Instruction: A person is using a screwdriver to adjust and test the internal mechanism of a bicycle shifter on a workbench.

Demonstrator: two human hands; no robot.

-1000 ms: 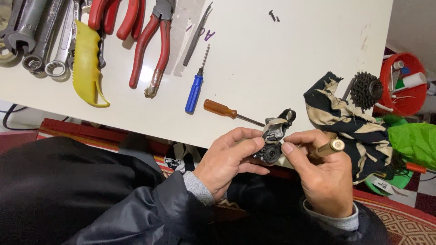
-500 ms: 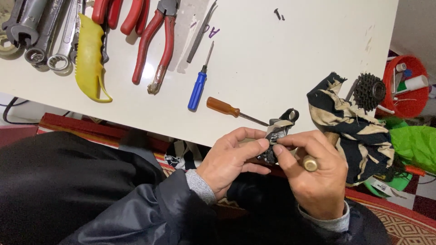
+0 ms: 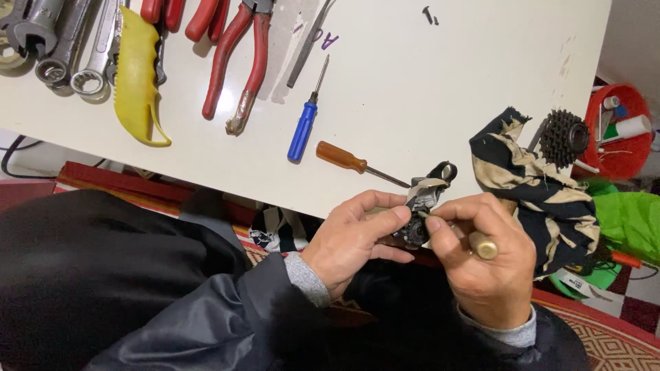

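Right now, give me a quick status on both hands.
Left hand pinching the small metal mechanism. Right hand gripping a brass-capped tool against it. Orange-handled screwdriver lies close on the table edge.

You get bright, even light on the white desk (image 3: 426, 103), with soft short shadows under the tools in the upper left of the frame. The lower left stays dim, dark fabric swallowing detail. Your hands look sharp at centre; the frame edges bend slightly outward.
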